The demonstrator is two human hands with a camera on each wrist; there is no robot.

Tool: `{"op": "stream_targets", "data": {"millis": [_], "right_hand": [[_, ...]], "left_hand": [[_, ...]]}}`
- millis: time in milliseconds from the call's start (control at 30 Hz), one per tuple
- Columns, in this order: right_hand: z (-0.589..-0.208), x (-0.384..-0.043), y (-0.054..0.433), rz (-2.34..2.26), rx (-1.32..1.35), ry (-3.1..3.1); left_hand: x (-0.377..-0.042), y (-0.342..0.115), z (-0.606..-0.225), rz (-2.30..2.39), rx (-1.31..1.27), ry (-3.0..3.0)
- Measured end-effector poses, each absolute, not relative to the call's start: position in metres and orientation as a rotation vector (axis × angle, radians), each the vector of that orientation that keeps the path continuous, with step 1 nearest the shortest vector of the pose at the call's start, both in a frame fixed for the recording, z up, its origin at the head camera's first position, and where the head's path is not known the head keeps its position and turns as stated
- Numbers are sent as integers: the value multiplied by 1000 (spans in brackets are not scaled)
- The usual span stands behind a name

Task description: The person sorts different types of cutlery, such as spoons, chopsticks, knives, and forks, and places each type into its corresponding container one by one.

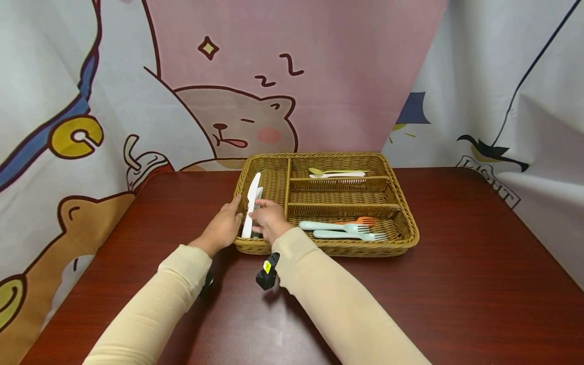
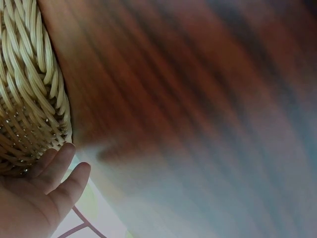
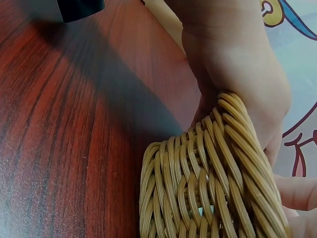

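In the head view my left hand (image 1: pixel 222 226) lies against the left outer side of the wicker basket (image 1: pixel 288 190), fingers extended along its rim. The left wrist view shows those fingers straight beside the woven wall. My right hand (image 1: pixel 270 221) reaches over the front rim into the long left compartment. Its fingers are spread next to a white knife (image 1: pixel 252 203), which leans along that compartment's left side. Partly hidden by the knife and fingers is a greyish utensil (image 1: pixel 259 193). In the right wrist view, the basket wall covers part of the right hand.
The front right compartment holds two pale green forks (image 1: pixel 326 226) and an orange fork (image 1: pixel 366 221). A yellow-green spoon (image 1: pixel 316 171) and a white utensil (image 1: pixel 349 175) lie in the back compartment. The basket stands on a dark red wooden table (image 1: pixel 461 253) before a patterned cloth (image 1: pixel 347 76).
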State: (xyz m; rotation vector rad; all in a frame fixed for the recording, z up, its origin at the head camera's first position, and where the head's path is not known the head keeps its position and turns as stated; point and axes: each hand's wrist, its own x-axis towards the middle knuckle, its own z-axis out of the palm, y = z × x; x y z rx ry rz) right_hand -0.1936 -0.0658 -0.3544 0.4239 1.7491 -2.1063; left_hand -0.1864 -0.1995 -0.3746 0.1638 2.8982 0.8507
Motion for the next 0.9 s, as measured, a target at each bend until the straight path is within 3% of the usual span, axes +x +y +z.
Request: {"op": "stream_targets", "data": {"millis": [900], "right_hand": [[-349, -186, -54, -2232, 209, 1732]], "left_hand": [[-186, -201, -376, 841, 233, 2957]]}}
